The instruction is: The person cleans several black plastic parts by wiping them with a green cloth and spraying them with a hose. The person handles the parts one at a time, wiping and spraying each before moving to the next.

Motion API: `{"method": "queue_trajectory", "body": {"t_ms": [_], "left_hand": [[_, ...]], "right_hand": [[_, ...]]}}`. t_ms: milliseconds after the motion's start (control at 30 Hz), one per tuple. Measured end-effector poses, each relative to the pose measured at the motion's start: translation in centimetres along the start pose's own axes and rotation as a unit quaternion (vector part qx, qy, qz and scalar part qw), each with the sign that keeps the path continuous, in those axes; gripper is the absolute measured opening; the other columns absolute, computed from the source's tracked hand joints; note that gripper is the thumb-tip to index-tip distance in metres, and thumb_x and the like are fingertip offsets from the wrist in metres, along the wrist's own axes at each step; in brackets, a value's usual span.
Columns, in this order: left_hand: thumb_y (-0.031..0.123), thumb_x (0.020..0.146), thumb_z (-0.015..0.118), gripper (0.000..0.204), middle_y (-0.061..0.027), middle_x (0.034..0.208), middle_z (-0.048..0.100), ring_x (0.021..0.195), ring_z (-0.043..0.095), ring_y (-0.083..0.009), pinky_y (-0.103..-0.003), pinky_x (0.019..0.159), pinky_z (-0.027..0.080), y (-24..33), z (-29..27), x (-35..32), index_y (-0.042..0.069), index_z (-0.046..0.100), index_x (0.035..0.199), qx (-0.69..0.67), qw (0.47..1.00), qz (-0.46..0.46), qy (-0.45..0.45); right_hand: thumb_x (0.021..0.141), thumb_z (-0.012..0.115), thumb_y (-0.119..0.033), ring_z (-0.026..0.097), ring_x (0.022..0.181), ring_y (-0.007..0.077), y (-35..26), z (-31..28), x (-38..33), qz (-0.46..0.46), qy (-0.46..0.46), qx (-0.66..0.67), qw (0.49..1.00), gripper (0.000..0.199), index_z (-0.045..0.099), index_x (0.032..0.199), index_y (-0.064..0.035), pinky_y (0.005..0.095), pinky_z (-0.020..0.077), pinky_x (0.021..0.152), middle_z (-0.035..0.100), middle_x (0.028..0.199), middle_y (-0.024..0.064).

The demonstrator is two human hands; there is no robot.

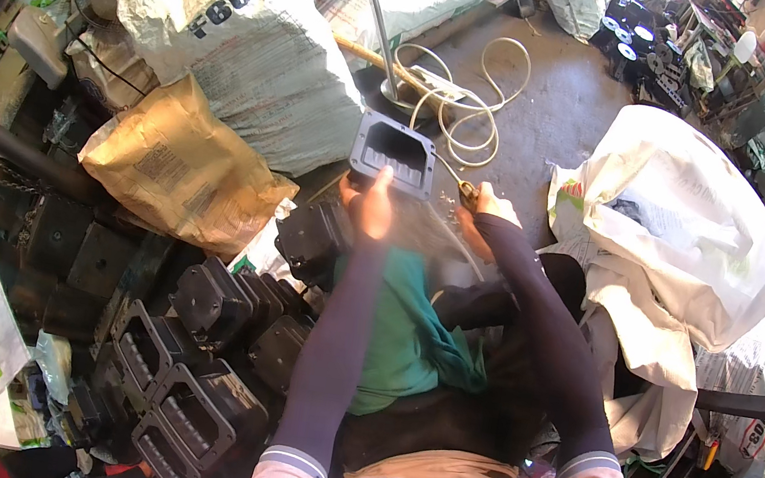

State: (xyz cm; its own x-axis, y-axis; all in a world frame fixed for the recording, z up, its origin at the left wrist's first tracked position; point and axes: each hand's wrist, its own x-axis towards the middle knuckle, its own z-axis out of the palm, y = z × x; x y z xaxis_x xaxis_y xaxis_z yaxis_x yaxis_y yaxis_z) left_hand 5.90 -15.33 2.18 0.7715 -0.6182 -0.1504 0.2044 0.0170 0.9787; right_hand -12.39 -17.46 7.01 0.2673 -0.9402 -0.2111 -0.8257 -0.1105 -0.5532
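Box pinched by left fingers, brass tool clasped by right fingers (box best kept steady, tool aimed carefully).

Dark lettering on white sack — small print on brown bag — red-edged mark on lower-right sack.

bright glare hazes the floor; corners go black.

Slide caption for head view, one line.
Left hand holds a dark grey rectangular open-fronted housing; right hand grips a brass-coloured tool.
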Motion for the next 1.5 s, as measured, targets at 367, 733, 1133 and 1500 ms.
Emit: {"method": "queue_trajectory", "body": {"t_ms": [367,733,1133,1500], "left_hand": [[0.026,0.077,0.082,0.075,-0.0207,0.134,0.053,0.121,0.054,-0.027,-0.037,0.104,0.041,1.5,0.1,-1.0,-0.01,0.046,0.133,-0.005,0.998,-0.031,0.056],[0.02,0.078,0.08,0.054,-0.0173,0.119,0.064,0.108,0.061,-0.0251,-0.035,0.096,0.046,0.2,0.3,-0.3,-0.009,0.06,0.119,0.01,1.0,0.002,-0.004],[0.011,0.081,0.078,0.062,-0.0191,0.121,0.06,0.107,0.061,-0.024,-0.035,0.093,0.048,0.1,0.5,-0.3,-0.009,0.046,0.13,0.0,1.0,-0.015,-0.011],[0.012,0.08,0.08,0.066,-0.0196,0.123,0.06,0.108,0.062,-0.0251,-0.036,0.092,0.05,0.0,0.6,-0.4,-0.009,0.045,0.131,0.003,0.998,-0.012,-0.058]], "right_hand": [[0.091,0.064,-0.029,0.064,0.091,0.0494,0.3,-0.3,-3.8,-0.026,-0.035,0.005,0.999,0.041,0.046,0.113,-0.0006,0.0545,0.0511,0.079,0.066,0.093,0.0316],[0.088,0.066,-0.033,0.064,0.089,0.049,-0.4,1.0,-1.5,0.009,-0.024,0.063,0.998,0.042,0.048,0.113,-0.0039,0.0547,0.0516,0.076,0.066,0.093,0.0302],[0.086,0.068,-0.033,0.066,0.09,0.0472,-2.4,0.9,0.2,-0.1,-0.022,0.047,0.994,0.044,0.05,0.113,-0.0034,0.0533,0.0525,0.077,0.067,0.092,0.0293],[0.088,0.066,-0.036,0.065,0.093,0.0488,-2.1,0.7,0.0,-0.038,0.006,0.025,0.999,0.043,0.049,0.113,-0.006,0.0552,0.0513,0.081,0.065,0.1,0.0305]]}}
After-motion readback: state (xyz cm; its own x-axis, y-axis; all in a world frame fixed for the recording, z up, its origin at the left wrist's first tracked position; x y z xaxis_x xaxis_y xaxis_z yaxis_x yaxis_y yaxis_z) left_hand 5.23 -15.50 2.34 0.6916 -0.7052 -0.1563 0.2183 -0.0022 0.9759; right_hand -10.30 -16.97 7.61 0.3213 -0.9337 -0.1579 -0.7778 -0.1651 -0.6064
